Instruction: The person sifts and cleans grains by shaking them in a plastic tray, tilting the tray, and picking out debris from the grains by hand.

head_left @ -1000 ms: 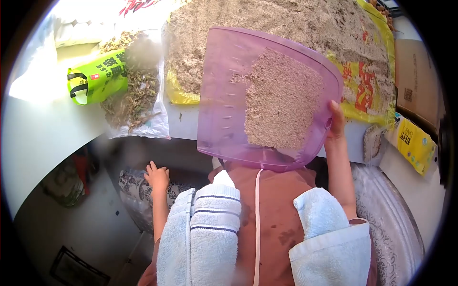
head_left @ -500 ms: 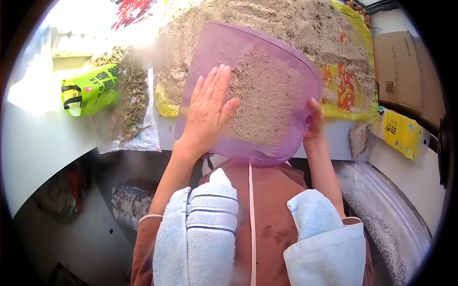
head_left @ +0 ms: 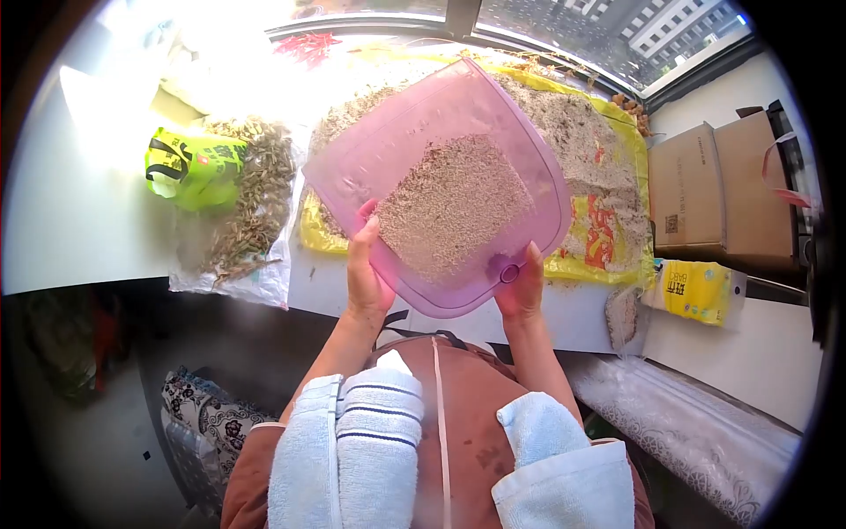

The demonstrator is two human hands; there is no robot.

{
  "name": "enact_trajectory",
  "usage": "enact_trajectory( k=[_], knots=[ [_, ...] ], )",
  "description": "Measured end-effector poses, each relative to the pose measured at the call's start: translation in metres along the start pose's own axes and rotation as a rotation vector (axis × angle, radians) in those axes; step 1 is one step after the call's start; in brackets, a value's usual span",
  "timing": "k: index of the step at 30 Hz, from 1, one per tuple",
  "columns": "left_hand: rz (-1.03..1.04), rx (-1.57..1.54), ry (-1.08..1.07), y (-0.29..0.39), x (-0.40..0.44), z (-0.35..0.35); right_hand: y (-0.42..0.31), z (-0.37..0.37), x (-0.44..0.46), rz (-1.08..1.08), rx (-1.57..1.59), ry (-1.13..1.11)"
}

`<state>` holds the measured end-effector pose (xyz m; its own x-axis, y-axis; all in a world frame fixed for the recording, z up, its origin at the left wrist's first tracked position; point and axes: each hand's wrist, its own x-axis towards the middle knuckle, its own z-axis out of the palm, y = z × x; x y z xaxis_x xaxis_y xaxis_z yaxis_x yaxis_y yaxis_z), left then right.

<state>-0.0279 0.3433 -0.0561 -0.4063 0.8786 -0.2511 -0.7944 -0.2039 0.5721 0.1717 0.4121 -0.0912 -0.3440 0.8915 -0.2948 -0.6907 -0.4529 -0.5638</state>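
Observation:
A translucent pink-purple plastic lid or shallow tray (head_left: 520, 145) is held up in front of me, turned so one corner points away. A patch of small beige grains (head_left: 458, 207) with darker specks lies on it. My left hand (head_left: 366, 269) grips its left edge, thumb over the rim. On the near right edge, by a round hole, my right hand (head_left: 524, 286) is closed round the rim, with its lower fingers hidden. Beneath and beyond the lid, more grains (head_left: 573, 132) are spread on a yellow plastic sheet (head_left: 639, 150).
On the left, a bright green bag (head_left: 198, 167) lies beside dried brownish pods (head_left: 260, 176) on white plastic. Red dried chillies (head_left: 308, 48) are near the window (head_left: 608, 35). At right are a cardboard box (head_left: 696, 194), a yellow packet (head_left: 692, 291) and a small bag of grains (head_left: 621, 317).
My left hand has come down from above the grains and now grips the lid's left edge. The lid has turned clockwise. The view has tilted up, showing the window.

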Motion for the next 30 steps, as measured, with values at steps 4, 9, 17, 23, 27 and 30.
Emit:
enact_trajectory(
  k=[4, 9, 17, 23, 27, 30],
  knots=[
    [0.008, 0.080, 0.038, 0.026, -0.024, -0.005, -0.039, -0.016, -0.013, 0.058, 0.006, -0.231],
    [-0.095, 0.172, -0.079, 0.045, -0.053, -0.019, -0.067, -0.004, -0.003, 0.200, -0.519, -0.317],
    [-0.355, 0.124, -0.027, 0.044, -0.076, -0.078, 0.027, -0.006, -0.120, 0.108, -0.385, 0.078],
    [-0.236, 0.393, -0.448, 0.119, -0.110, -0.040, 0.046, 0.080, -0.240, -0.478, -0.364, -0.025],
    [-0.292, 0.424, -0.606, 0.117, -0.135, -0.047, 0.110, 0.047, -0.286, -0.511, -0.127, 0.135],
    [-0.385, 0.456, -0.568, 0.116, -0.162, -0.074, 0.140, 0.044, -0.336, -0.457, -0.087, 0.163]
  ],
)
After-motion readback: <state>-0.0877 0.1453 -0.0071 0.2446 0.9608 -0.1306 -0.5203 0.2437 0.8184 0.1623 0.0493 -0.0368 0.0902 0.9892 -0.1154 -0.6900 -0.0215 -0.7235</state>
